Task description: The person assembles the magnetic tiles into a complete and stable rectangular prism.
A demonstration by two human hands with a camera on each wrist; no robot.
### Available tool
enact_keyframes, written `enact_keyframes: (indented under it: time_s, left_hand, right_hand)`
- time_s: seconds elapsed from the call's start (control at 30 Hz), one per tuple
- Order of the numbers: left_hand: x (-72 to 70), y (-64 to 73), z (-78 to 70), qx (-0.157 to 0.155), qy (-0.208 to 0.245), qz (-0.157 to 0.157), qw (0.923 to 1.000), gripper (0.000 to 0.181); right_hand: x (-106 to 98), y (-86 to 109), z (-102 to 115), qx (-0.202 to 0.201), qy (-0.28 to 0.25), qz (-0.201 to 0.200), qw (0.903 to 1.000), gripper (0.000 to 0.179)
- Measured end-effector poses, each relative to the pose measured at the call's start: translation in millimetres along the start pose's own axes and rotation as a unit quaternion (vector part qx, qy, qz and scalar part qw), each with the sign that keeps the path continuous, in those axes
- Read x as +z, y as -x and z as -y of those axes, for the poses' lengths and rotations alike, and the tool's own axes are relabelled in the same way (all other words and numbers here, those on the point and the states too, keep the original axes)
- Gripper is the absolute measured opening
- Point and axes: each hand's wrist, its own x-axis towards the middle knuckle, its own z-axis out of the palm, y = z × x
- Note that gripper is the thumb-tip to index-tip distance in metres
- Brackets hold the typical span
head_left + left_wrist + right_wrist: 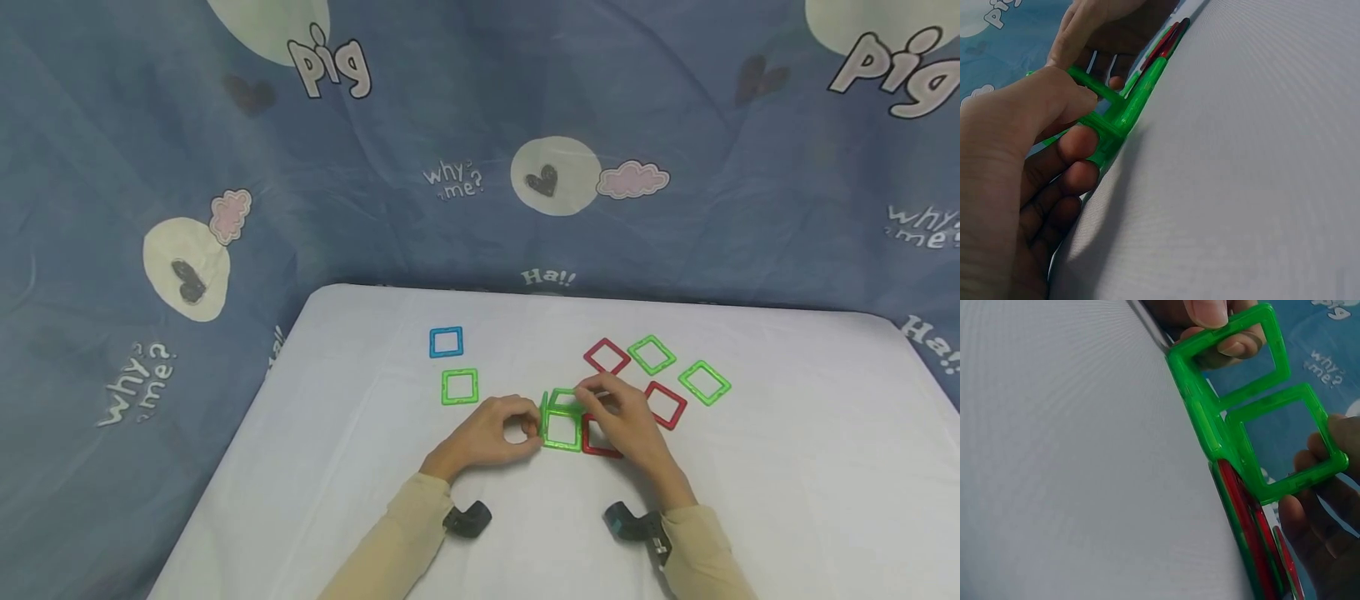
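Note:
My left hand (491, 433) pinches an upright green square frame tile (1279, 350) between thumb and fingers. This tile stands along the left edge of a flat green square tile (561, 447) on the white table. With thumb and fingertips, my right hand (626, 421) holds another green square tile (1305, 481) by its outer edge, raised at the flat tile's back edge. In the right wrist view the two raised tiles stand close together at a corner. A flat red square tile (602, 452) adjoins the flat green one on the right, partly hidden under my right hand.
Left of the hands lie a blue square tile (446, 356) and a green one (460, 402). Several loose red and green tiles, such as a green tile (716, 395), lie at the back right. A printed blue cloth (450, 242) hangs behind the white table (810, 467).

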Motion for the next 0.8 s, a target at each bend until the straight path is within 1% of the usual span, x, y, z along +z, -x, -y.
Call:
enact_keyframes:
  time_s: [0.07, 0.23, 0.43, 0.47, 0.53, 0.6, 0.7, 0.77, 0.8]
  left_hand:
    - [0.4, 0.1, 0.2, 0.0, 0.001, 0.0, 1.0, 0.013]
    - [0.1, -0.1, -0.8, -0.001, 0.0, 0.001, 1.0, 0.013]
    - [-0.8, -0.9, -0.7, 0.002, -0.001, -0.001, 1.0, 0.013]
    - [-0.9, -0.9, -0.7, 0.004, -0.001, -0.001, 1.0, 0.012]
    - [-1.0, -1.1, -0.9, 0.008, 0.001, -0.003, 1.0, 0.012]
    - [-4.8, -1.3, -9.6, 0.006, 0.003, -0.001, 1.0, 0.011]
    - [-5.7, -1.6, -12.8, 0.009, 0.003, -0.002, 0.9999, 0.011]
    - [-5.5, -1.8, -12.9, 0.007, 0.002, 0.001, 1.0, 0.011]
    - [-3.8, -1.7, -9.0, 0.009, 0.001, 0.0, 1.0, 0.011]
  right_hand:
    - [0.3, 0.4, 0.2, 0.006, 0.004, 0.002, 1.0, 0.016]
    - [-0.2, 0.4, 0.8, 0.006, 0.002, 0.003, 1.0, 0.021]
    - [2.3, -0.2, 2.8, 0.003, -0.003, 0.014, 0.9999, 0.02]
    - [2.8, -0.3, 4.3, 0.003, -0.005, 0.014, 0.9999, 0.018]
    - [1.0, 0.9, 14.1, -0.002, -0.003, 0.013, 0.9999, 0.016]
    - [-1.1, 2.4, 23.9, 0.001, -0.006, 0.012, 0.9999, 0.015]
    - [-4.5, 5.0, 35.9, 0.001, -0.011, 0.013, 0.9998, 0.014]
    - [-4.1, 5.5, 34.9, 0.004, -0.02, 0.017, 0.9997, 0.015]
    - [-3.0, 5.1, 31.3, 0.006, -0.023, 0.017, 0.9996, 0.015]
